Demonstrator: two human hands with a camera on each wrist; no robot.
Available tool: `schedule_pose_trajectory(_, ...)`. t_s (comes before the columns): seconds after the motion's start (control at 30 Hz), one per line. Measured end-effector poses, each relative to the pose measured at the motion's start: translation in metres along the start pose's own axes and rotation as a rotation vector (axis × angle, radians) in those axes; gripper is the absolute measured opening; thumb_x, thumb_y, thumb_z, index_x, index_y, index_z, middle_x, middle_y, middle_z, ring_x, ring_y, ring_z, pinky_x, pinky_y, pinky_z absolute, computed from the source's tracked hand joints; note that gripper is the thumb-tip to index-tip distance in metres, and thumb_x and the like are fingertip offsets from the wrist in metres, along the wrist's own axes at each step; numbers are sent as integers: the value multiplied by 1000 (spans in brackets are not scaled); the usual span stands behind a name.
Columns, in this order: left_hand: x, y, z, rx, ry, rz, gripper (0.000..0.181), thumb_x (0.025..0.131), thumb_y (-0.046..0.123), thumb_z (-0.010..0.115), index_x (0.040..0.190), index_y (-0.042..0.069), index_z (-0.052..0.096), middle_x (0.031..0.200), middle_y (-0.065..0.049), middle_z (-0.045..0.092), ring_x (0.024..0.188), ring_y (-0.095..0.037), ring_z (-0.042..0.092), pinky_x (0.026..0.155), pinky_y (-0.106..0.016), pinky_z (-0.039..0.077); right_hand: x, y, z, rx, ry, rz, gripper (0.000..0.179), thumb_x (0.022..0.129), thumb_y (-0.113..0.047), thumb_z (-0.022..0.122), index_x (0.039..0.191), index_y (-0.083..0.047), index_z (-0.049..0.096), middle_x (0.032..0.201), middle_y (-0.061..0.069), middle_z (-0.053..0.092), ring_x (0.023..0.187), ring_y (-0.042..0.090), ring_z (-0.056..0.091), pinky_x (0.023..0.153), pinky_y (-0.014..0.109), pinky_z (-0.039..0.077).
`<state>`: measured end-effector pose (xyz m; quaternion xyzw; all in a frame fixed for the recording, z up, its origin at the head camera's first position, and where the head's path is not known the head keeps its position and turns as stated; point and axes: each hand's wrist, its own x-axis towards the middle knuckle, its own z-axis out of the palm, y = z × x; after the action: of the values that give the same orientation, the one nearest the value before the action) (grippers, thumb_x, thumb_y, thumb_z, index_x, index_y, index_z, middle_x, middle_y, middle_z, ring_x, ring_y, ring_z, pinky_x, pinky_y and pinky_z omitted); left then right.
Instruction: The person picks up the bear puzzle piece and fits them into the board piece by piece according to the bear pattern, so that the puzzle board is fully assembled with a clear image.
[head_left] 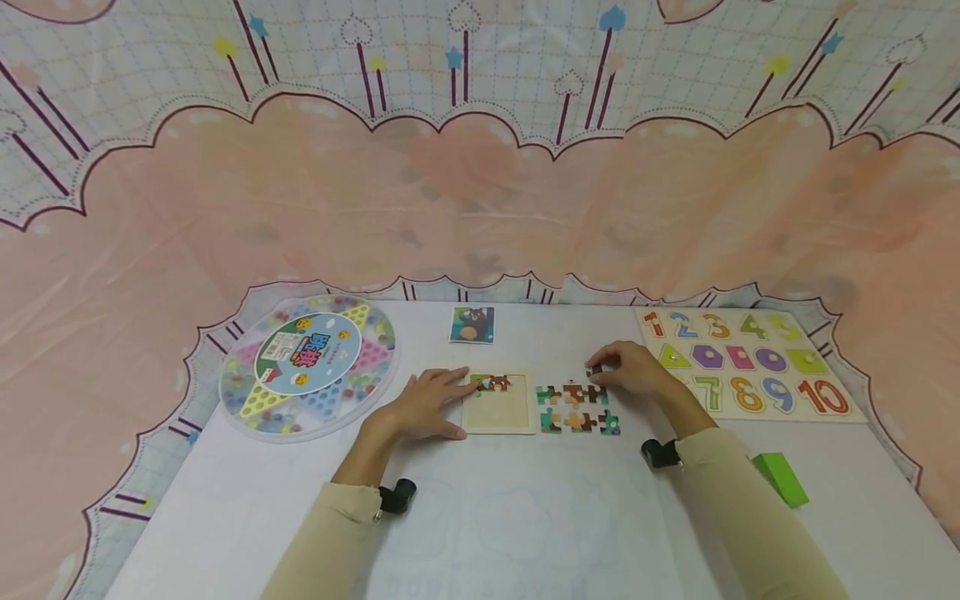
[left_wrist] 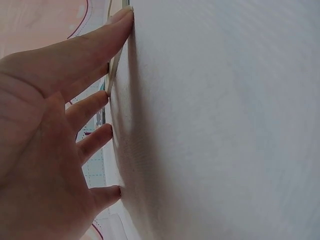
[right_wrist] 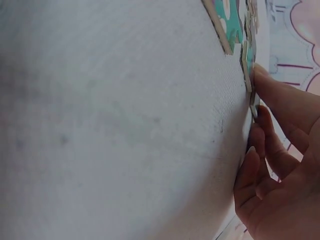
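A small wooden puzzle tray [head_left: 498,417] lies mid-table, with a few joined brown bear pieces [head_left: 497,382] along its upper edge. My left hand [head_left: 427,406] rests at the tray's left side, its fingers spread. Its index finger reaches over the rim to the pieces, and its thumb touches the lower left corner, as the left wrist view also shows. My right hand [head_left: 633,368] pinches a dark puzzle piece [head_left: 594,369] between thumb and fingers, at the top right of the loose puzzle pieces [head_left: 573,392]. These lie in two rows right of the tray.
Behind the tray lies a bear picture card [head_left: 472,325]. A round Chinese checkers set [head_left: 307,354] is at the left. On the right are a wooden number board [head_left: 750,406] and, nearer me, a green block [head_left: 780,479]. A patterned cloth [head_left: 450,217] hangs behind the table.
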<state>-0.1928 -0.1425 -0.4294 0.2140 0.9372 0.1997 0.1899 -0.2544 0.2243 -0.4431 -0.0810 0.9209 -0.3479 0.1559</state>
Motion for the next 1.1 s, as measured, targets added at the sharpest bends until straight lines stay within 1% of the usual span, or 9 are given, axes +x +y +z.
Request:
schedule_pose_trajectory(0.37, 3, -1, 2, -1, 3, 8, 80, 84, 33, 83, 154, 21, 47, 170, -7, 30, 155, -41, 25, 123, -75, 11, 0, 0, 0, -5, 16, 19, 23, 93, -12, 74, 115, -7, 74, 126, 17, 66, 116, 31, 55, 109, 51, 45)
schedule_pose_trajectory(0.5, 3, -1, 1, -3, 1, 6, 80, 84, 33, 82, 154, 20, 46, 170, -7, 29, 155, -41, 25, 123, -75, 10, 0, 0, 0, -12, 28, 18, 24, 92, -13, 75, 115, -9, 74, 126, 16, 66, 116, 31, 56, 107, 51, 46)
schedule_pose_trajectory(0.57, 3, -1, 0, -5, 0, 9, 80, 84, 33, 82, 155, 20, 46, 170, -8, 29, 155, -41, 25, 122, -75, 10, 0, 1, -1, -19, 30, 19, 25, 91, -13, 76, 115, -9, 74, 125, 16, 66, 114, 31, 56, 104, 49, 47)
schedule_pose_trajectory(0.67, 2, 0, 0, -5, -1, 12, 81, 84, 33, 82, 155, 20, 45, 170, -8, 28, 155, -41, 25, 122, -75, 11, 1, 0, -3, -20, 21, 22, 25, 91, -14, 76, 115, -10, 75, 121, 15, 66, 109, 30, 57, 96, 44, 49)
schedule_pose_trajectory(0.73, 2, -1, 0, -5, -3, 12, 82, 84, 33, 82, 156, 20, 44, 170, -8, 28, 155, -41, 25, 122, -76, 11, 1, -2, -4, -22, 1, 15, 26, 91, -15, 76, 116, -9, 74, 119, 15, 66, 105, 29, 56, 89, 38, 49)
schedule_pose_trajectory(0.83, 1, -1, 1, -7, -4, 7, 82, 84, 33, 82, 156, 20, 44, 170, -8, 28, 155, -42, 24, 122, -76, 11, 3, -4, -6, -6, -20, 24, 27, 91, -15, 76, 118, -10, 74, 118, 14, 68, 101, 26, 57, 83, 31, 48)
schedule_pose_trajectory(0.97, 1, -1, 1, -11, -2, 4, 82, 84, 32, 83, 155, 20, 45, 170, -8, 28, 155, -42, 24, 122, -76, 10, 4, -7, -8, 14, -21, 26, 30, 91, -18, 77, 120, -11, 74, 123, 13, 68, 99, 24, 57, 79, 27, 48)
schedule_pose_trajectory(1.1, 0, 0, 0, -11, -4, -3, 82, 84, 32, 82, 156, 20, 44, 170, -7, 28, 155, -42, 24, 122, -75, 10, 5, -14, -7, 18, -7, -30, 32, 92, -23, 77, 121, -11, 74, 131, 14, 65, 96, 23, 59, 76, 26, 50)
